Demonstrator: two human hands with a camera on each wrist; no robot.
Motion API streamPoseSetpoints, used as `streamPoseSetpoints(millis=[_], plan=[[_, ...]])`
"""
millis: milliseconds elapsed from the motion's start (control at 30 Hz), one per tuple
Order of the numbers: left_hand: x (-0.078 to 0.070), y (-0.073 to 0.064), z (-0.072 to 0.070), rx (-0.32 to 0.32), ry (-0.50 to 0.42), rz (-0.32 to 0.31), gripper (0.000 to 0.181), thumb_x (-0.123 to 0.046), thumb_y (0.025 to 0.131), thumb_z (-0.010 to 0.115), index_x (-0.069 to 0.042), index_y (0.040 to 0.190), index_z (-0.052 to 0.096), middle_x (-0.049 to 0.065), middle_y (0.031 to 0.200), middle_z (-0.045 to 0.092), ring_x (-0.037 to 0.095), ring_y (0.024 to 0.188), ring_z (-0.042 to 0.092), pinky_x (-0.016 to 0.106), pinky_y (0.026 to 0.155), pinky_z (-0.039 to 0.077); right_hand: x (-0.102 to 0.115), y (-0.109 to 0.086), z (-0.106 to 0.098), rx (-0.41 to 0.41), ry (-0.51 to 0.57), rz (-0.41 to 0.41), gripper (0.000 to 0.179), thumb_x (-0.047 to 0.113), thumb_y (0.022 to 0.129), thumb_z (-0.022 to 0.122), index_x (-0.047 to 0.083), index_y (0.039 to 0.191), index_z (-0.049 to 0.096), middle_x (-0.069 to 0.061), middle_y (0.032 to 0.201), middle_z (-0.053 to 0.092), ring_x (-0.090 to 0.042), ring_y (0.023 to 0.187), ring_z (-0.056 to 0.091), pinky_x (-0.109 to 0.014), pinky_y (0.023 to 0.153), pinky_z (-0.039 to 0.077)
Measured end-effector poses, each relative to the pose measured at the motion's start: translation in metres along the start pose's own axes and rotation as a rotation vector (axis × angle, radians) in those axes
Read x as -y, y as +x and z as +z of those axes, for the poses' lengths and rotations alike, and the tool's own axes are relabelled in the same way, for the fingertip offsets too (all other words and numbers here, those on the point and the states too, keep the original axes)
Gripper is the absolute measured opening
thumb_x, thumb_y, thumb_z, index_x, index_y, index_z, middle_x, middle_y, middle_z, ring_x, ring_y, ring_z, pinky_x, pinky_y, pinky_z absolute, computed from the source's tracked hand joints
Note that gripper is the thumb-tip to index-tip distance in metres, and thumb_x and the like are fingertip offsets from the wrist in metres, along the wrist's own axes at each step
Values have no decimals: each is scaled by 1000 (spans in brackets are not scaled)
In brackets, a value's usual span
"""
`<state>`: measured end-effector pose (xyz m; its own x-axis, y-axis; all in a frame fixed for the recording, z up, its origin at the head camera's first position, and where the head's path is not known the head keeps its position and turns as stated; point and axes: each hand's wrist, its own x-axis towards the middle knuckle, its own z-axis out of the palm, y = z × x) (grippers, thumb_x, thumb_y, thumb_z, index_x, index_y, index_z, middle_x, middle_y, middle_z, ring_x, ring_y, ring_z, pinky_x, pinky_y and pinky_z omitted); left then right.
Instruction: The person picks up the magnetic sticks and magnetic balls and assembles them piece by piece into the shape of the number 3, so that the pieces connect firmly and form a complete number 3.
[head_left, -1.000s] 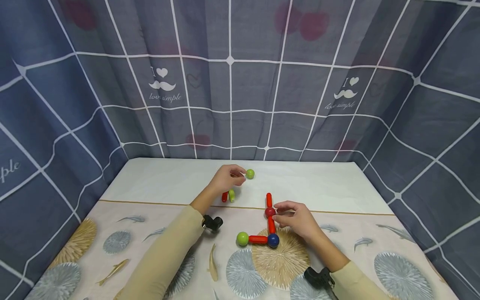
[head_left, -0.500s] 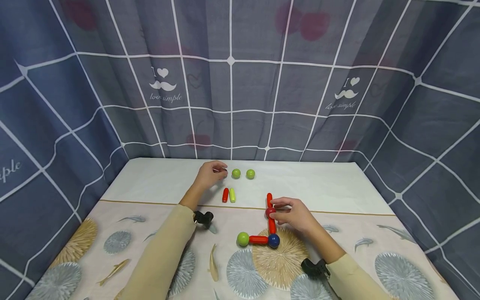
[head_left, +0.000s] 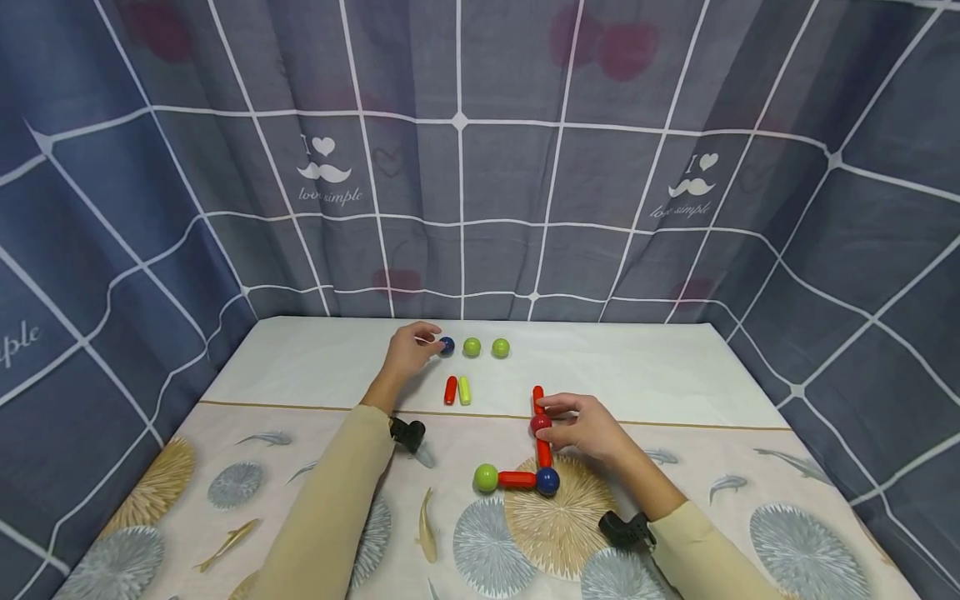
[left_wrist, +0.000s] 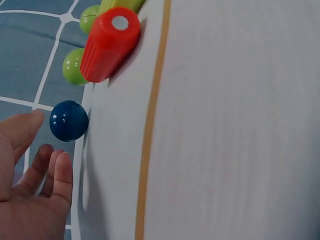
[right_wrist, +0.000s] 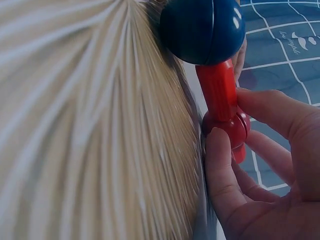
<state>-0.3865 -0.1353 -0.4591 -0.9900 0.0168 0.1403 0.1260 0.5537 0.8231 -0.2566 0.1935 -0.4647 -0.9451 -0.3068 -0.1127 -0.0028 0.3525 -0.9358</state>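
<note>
My left hand [head_left: 410,348] reaches to the back of the table. Its thumb and fingers are apart beside a loose blue ball [left_wrist: 69,121]. With my right hand [head_left: 588,429] I hold a red ball [right_wrist: 229,126] between thumb and fingers. That ball joins two red magnetic rods in one line. The nearer rod [right_wrist: 218,92] ends at a blue ball [head_left: 547,482], where another red rod [head_left: 517,479] runs left to a green ball [head_left: 486,477].
Two loose green balls [head_left: 472,347] sit in a row right of the loose blue ball. In front of them lie a red rod [head_left: 451,390] and a yellow-green rod [head_left: 465,390]. A grid-patterned curtain [head_left: 495,167] encloses the table's back and sides.
My left hand has moved left, from the green balls to the loose blue ball, uncovering both loose rods and a second green ball. My right hand has closed slightly in on the red ball.
</note>
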Motion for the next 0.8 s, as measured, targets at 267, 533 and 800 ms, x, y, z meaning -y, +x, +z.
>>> streamPoseSetpoints(millis=[267, 533, 800], plan=[[4, 5, 5, 63, 67, 4, 40, -11, 93, 74, -4, 132, 66, 20, 130, 62, 33, 114, 65, 42, 96, 56, 0, 2, -1, 7, -3, 2, 54, 11, 85, 82, 1, 134, 64, -24, 126, 65, -21, 89, 71, -35, 73, 63], [2, 6, 6, 100, 88, 16, 40, -10, 93, 73, -4, 132, 65, 20, 125, 67, 31, 109, 62, 42, 95, 53, -1, 4, -1, 14, -9, 4, 54, 10, 84, 82, 1, 135, 64, -23, 124, 67, -20, 86, 70, -35, 72, 62], [-1, 5, 5, 130, 77, -20, 36, -10, 94, 73, -4, 129, 66, 20, 125, 67, 32, 111, 61, 42, 97, 52, -3, 5, -1, 20, -5, 8, 54, 9, 85, 82, 2, 135, 63, -22, 117, 68, -20, 85, 70, -34, 72, 62]])
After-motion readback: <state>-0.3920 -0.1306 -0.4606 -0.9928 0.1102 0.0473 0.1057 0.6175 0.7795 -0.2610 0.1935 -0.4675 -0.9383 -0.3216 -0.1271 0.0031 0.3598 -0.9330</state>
